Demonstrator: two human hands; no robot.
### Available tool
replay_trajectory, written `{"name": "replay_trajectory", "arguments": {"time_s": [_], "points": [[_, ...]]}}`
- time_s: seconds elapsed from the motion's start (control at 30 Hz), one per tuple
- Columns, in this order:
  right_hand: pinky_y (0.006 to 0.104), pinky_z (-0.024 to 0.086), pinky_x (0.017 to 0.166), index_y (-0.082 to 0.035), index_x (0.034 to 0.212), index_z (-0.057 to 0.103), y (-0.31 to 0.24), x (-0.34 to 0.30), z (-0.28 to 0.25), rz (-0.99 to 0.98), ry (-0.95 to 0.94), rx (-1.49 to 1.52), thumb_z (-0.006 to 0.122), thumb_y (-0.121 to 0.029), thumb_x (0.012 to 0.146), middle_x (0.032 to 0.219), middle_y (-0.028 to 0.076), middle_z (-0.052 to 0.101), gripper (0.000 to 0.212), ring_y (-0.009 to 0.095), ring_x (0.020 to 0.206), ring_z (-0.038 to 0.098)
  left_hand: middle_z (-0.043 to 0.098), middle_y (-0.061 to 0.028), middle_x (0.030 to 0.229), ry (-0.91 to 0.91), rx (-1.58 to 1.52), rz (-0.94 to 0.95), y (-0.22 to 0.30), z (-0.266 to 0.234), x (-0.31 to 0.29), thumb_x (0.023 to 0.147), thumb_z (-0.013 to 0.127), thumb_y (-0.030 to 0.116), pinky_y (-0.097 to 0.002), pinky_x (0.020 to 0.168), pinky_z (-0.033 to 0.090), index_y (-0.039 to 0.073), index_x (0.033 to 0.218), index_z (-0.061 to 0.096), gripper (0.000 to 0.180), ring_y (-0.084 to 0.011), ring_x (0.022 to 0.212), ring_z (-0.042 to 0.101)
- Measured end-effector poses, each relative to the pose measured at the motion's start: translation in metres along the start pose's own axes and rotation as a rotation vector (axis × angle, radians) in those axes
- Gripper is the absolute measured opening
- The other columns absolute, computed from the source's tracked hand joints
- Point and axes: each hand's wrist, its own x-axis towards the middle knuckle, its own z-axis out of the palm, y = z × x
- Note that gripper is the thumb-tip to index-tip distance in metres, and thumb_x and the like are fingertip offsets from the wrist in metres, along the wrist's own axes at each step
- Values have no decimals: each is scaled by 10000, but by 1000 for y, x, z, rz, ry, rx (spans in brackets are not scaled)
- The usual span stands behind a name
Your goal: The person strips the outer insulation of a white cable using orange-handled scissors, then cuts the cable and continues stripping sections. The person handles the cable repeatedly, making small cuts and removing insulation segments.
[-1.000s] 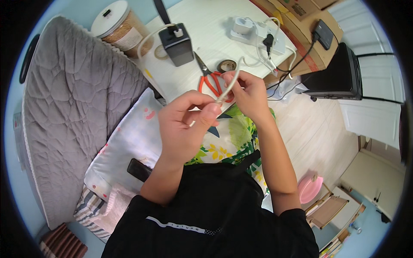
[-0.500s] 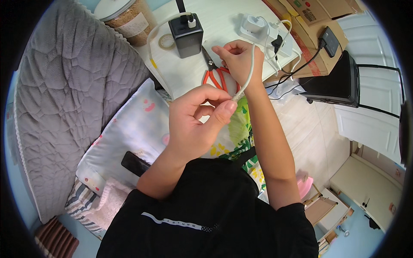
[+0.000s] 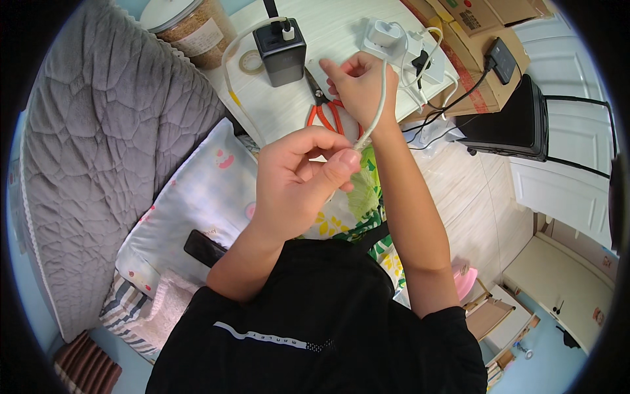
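Note:
Thumb and fingers of my left hand (image 3: 295, 180) pinch a white cable (image 3: 375, 118) near a slightly thicker spot. From there the cable runs up across my right wrist towards the back of the table. My right hand (image 3: 361, 85) is held over the table with its fingers curled in and its thumb near them; whatever it may grip is too small or hidden to name. Just left of it, red-handled scissors or snips (image 3: 320, 98) lie on the white table (image 3: 328, 29), partly covered. A black charger block (image 3: 281, 56) with a white plug stands beyond them.
A roll of tape (image 3: 251, 62) lies by the charger. At the back right stands a white power strip (image 3: 394, 43) with several cords. Cardboard boxes (image 3: 472, 85) and a black suitcase (image 3: 512, 125) flank the table. A phone (image 3: 205, 248) rests on the bed at left.
Both hands have shifted very slightly, the right one a little up and left. My left hand keeps its pinch on the cable.

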Motion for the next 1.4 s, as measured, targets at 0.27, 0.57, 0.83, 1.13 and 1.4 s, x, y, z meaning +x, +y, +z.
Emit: {"name": "replay_trajectory", "arguments": {"time_s": [0.27, 0.57, 0.83, 1.13, 1.4], "points": [[248, 537, 545, 53, 808, 656, 8, -3, 1, -174, 2, -106, 661, -165, 875, 681, 91, 694, 228, 138, 616, 689, 618, -92, 863, -109, -390, -137, 0, -10, 7, 979, 529, 158, -312, 664, 534, -43, 997, 599, 214, -139, 734, 582], [257, 542, 561, 61, 898, 672, 14, -8, -1, -153, -14, -68, 639, -116, 874, 738, 128, 704, 181, 148, 643, 698, 534, -88, 811, -164, -471, -184, 2, -6, 6, 1013, 442, 189, -299, 597, 469, -16, 941, 528, 234, -132, 682, 503], [250, 502, 571, -2, 848, 679, 6, -28, -14, -184, 87, -179, 735, -131, 799, 732, 70, 701, 149, 112, 610, 642, 543, -74, 791, -86, -336, -157, 5, 1, 0, 1011, 453, 190, -288, 584, 471, -33, 998, 548, 243, -120, 675, 507], [216, 468, 584, 30, 955, 655, -13, -112, -54, -8, 70, 790, 685, -108, 853, 799, 62, 655, 174, 81, 655, 584, 558, -67, 737, -169, -240, -103, 5, 1, -2, 1002, 464, 173, -260, 571, 479, -86, 1100, 578, 300, -121, 633, 520], [188, 436, 573, 7, 881, 673, -37, -119, -72, -406, 69, 455, 735, 3, 761, 851, 64, 628, 135, 67, 651, 536, 636, -71, 826, -36, 95, 93, 0, 14, -12, 929, 599, 66, -216, 605, 518, -63, 1018, 626, 160, -78, 711, 602]]}}
